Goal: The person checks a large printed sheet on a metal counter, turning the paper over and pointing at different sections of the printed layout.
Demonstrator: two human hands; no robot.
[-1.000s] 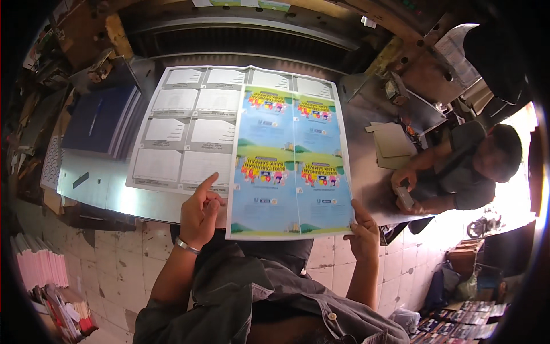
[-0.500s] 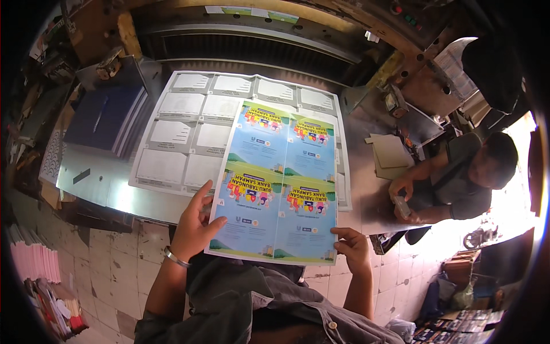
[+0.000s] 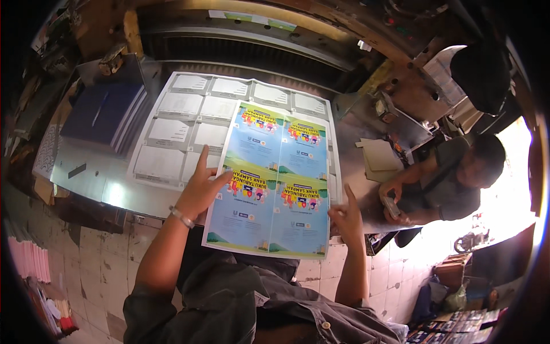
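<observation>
A large glossy printed sheet point(image 3: 260, 221), blue and green with four repeated cover designs upside down to me, spans the space between my hands. Its far part overlaps a larger grey-and-white printed sheet point(image 3: 166, 129) on the table; its near edge reaches past the table front. My left hand point(image 3: 200, 183), with a metal bracelet at the wrist, grips the left edge, thumb on top and index finger stretched forward. At the right edge is my right hand point(image 3: 346, 221), index finger raised and the other fingers bent against the paper. Fingers under the sheet are hidden.
On the metal table point(image 3: 86, 172), a dark blue stack point(image 3: 103, 112) stands at left. Behind is a dark machine opening point(image 3: 246, 51). A seated person point(image 3: 458, 178) holds a small object at right, near some beige card point(image 3: 378, 157). Pink paper stacks point(image 3: 28, 261) stand low left.
Both hands have slid farther up the sheet's side edges, and their index fingers now stretch forward. The sheet itself has shifted only slightly. The whole view has moved a little.
</observation>
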